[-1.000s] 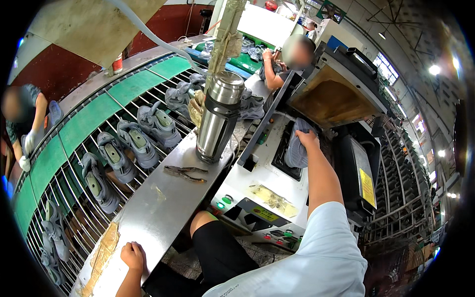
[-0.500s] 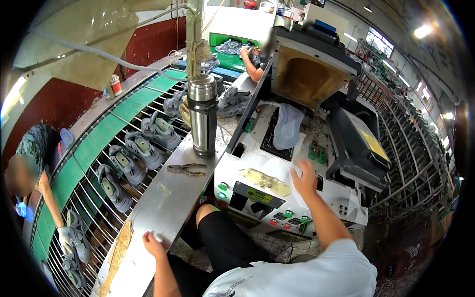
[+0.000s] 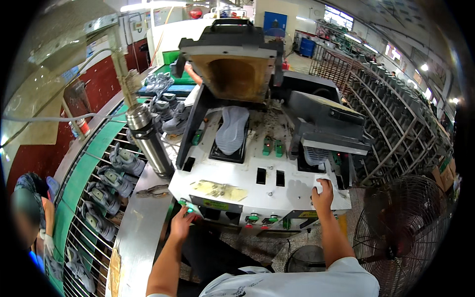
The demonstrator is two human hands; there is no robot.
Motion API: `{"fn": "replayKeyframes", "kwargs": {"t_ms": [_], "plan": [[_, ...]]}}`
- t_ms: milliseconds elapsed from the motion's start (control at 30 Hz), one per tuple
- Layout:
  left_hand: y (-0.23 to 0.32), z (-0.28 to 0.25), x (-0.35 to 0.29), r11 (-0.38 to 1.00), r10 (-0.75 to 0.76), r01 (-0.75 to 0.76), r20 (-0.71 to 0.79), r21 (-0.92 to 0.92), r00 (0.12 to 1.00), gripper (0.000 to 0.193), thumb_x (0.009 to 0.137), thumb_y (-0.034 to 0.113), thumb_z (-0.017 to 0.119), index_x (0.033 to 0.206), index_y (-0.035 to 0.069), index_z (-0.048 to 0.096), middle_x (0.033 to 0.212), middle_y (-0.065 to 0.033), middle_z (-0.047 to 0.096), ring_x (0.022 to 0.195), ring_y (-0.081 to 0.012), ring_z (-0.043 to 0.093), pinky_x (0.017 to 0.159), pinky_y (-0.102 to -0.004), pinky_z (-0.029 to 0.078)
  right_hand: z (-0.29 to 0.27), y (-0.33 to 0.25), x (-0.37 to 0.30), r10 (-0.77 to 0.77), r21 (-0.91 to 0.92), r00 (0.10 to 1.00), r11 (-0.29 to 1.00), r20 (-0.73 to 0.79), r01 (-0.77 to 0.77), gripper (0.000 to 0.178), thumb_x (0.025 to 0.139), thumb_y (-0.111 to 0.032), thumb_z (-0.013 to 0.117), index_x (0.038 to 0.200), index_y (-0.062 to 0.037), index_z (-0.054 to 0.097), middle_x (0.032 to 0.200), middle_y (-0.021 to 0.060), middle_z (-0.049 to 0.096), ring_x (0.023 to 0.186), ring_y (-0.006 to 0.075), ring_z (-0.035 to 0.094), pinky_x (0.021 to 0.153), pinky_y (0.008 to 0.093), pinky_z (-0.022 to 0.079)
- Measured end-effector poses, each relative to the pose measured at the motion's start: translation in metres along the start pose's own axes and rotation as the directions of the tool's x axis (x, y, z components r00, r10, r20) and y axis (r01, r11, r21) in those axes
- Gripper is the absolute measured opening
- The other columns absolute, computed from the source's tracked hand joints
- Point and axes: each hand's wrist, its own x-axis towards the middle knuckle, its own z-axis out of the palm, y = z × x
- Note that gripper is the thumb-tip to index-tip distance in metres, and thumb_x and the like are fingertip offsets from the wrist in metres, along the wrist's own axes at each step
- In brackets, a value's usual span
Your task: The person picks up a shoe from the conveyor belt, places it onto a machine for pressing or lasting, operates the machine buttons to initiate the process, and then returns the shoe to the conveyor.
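A grey shoe sole [image 3: 231, 129] lies sole-side up on the left station of a white press machine [image 3: 269, 195], under its raised lid [image 3: 230, 74]. My left hand [image 3: 181, 223] is at the machine's front left corner, fingers stretched to a lit green push button [image 3: 187, 205]; whether they press it I cannot tell. My right hand [image 3: 323, 197] is over the right front of the white top, empty, its fingers apart and slightly bent. Just beyond it the lower right lid [image 3: 329, 126] hangs over another grey sole [image 3: 315, 155], which is partly hidden.
Left of the machine are a steel flask [image 3: 148, 141], pliers [image 3: 152, 191] on a metal ledge [image 3: 136, 232], and a roller conveyor with several grey sneakers [image 3: 104, 198]. A co-worker's gloved hand [image 3: 48, 245] is at its near end. A large fan [image 3: 398, 222] stands right, before shoe racks [image 3: 391, 109].
My view has swung right. My left hand has gone from beside the metal ledge to the green button. My right hand has moved right, from near the left station to the right one.
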Motion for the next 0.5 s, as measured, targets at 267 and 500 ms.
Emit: {"fn": "replayKeyframes", "kwargs": {"t_ms": [267, 500], "plan": [[0.031, -0.204, -0.139, 0.051, 0.616, 0.507, -0.427, 0.86, 0.662, 0.024, 0.08, 0.022, 0.059, 0.077, -0.001, 0.065, 0.073, -0.0213, 0.065, 0.069, -0.0391, 0.063, 0.061, -0.0471, 0.048, 0.039, 0.043, 0.115, 0.141, -0.402, 0.989, 0.909, 0.044, -0.111, 0.071, 0.071, -0.043, 0.07, 0.131, -0.0102, 0.05, 0.128, 0.0189, 0.051, 0.119, 0.0391, 0.046, 0.099, 0.0496, 0.038], [0.044, -0.213, -0.266, 0.026, 0.455, 0.697, -0.63, 0.716, 0.63, 0.046, 0.091, 0.039, 0.045, 0.095, -0.002, 0.066, 0.094, -0.0259, 0.065, 0.086, -0.0425, 0.061, 0.079, -0.05, 0.047, 0.095, 0.034, 0.215, 0.515, -0.53, 0.74, 0.809, 0.433, -0.253, 0.082, 0.072, -0.054, 0.065, 0.141, -0.0189, 0.042, 0.147, 0.0131, 0.039, 0.134, 0.0345, 0.037, 0.107, 0.0488, 0.033]]}}
